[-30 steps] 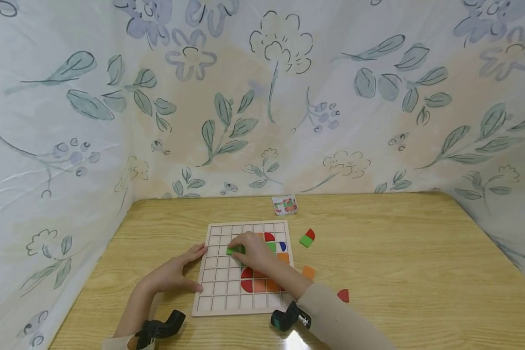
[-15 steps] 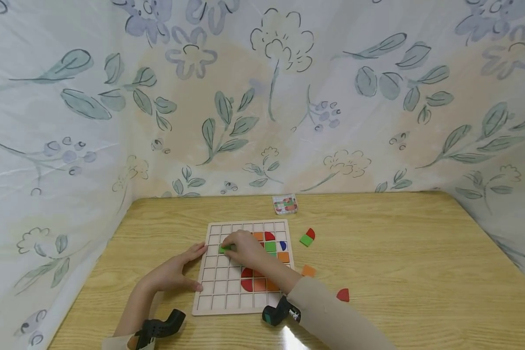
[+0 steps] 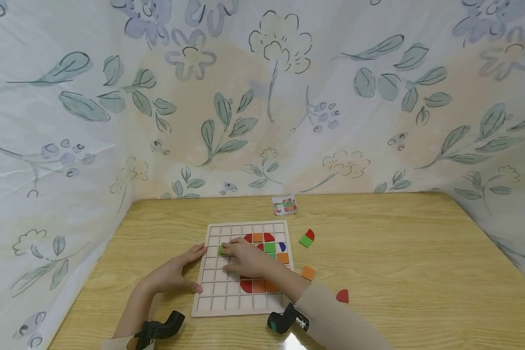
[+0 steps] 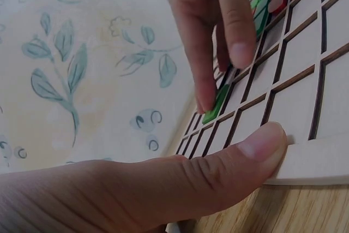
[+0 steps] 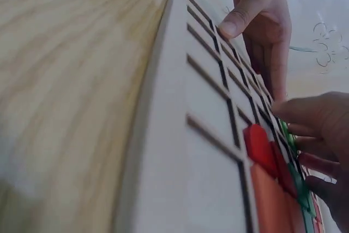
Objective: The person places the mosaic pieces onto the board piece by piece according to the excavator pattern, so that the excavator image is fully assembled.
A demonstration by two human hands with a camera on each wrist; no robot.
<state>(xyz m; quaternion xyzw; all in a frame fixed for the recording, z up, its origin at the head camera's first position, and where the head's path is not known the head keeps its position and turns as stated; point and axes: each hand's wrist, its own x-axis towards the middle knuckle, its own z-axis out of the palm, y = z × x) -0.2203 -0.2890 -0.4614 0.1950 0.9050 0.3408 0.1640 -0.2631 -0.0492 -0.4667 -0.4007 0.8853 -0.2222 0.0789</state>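
Observation:
A square wooden grid board [image 3: 235, 313] lies on the table, partly filled with coloured tiles. My left hand [image 3: 171, 275] rests against its left edge, fingers spread; in the left wrist view the thumb [image 4: 256, 151] lies on the board's rim. My right hand [image 3: 250, 258] reaches across the board, its fingertips touching a green tile [image 3: 220, 250] in a cell near the left side. The thumb of that hand stands apart from the tile. Red quarter-round tiles [image 3: 247, 286], an orange tile [image 3: 257, 237] and a blue half-round tile [image 3: 282, 247] sit in other cells; the right hand hides some.
Right of the board lie a green and red pair of tiles [image 3: 307, 238], an orange tile [image 3: 308, 272] and a red quarter-round tile [image 3: 342, 295]. A small pattern card [image 3: 284, 205] lies behind the board. Flowered cloth [image 3: 227, 121] hangs around the wooden table [image 3: 402, 272].
My right hand has carried the green tile left into a cell, and its thumb has come off the tile. My left hand has stayed at the board's edge.

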